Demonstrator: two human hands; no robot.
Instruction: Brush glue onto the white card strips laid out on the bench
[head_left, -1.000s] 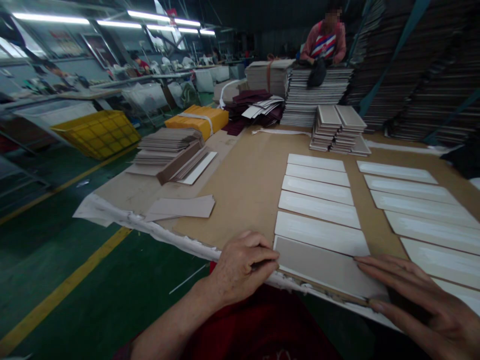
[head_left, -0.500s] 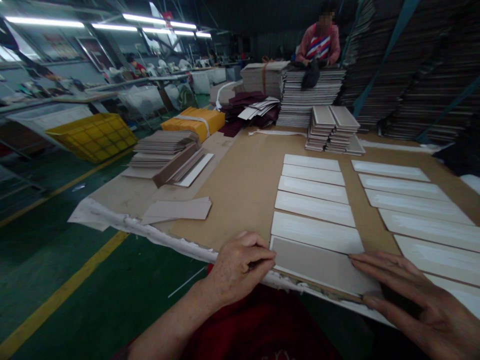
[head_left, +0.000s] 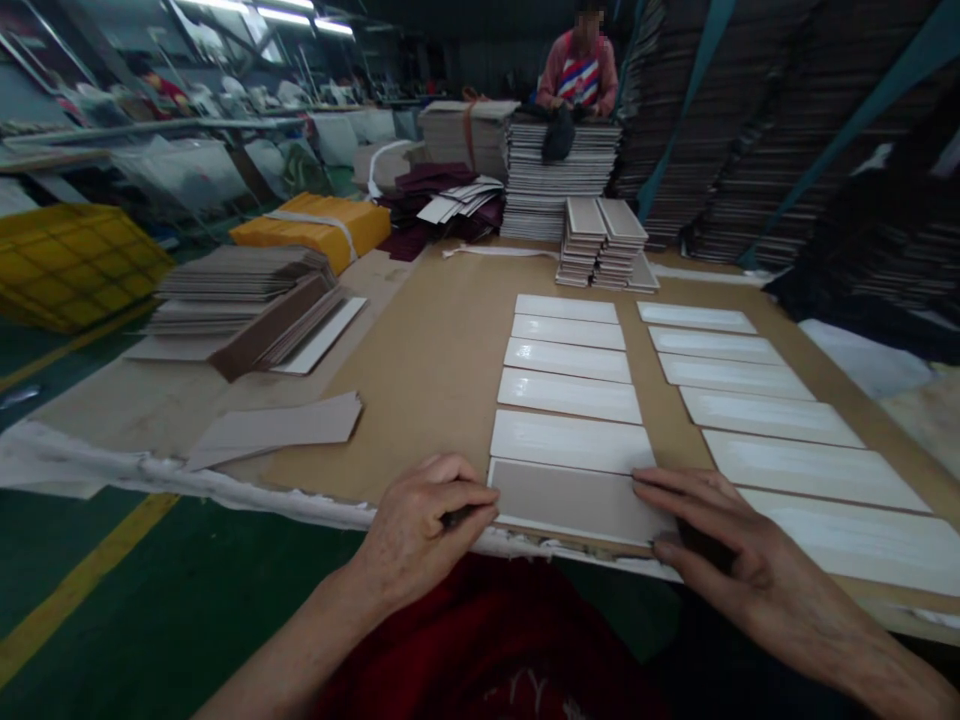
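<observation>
A grey cardboard strip (head_left: 570, 500) lies on a slightly larger white-edged panel at the front edge of the table. My left hand (head_left: 431, 520) pinches its left end between thumb and fingers. At the right end, my right hand (head_left: 739, 560) has fingertips on the far corner and the thumb on the near corner. Beyond the strip runs a column of white panels (head_left: 566, 440) with glossy, wet-looking middles. A second column of similar white panels (head_left: 810, 470) lies to the right.
Loose grey strips (head_left: 281, 430) lie at left, with stacked cardboard (head_left: 225, 290) behind. Paired strip stacks (head_left: 600, 240) stand farther back, near a yellow bundle (head_left: 315, 228) and tall board piles (head_left: 559, 175). A person (head_left: 577, 70) works behind the piles.
The view has turned to the right, so everything sits farther left in the picture. Both hands stay at the two ends of the grey cardboard strip.
</observation>
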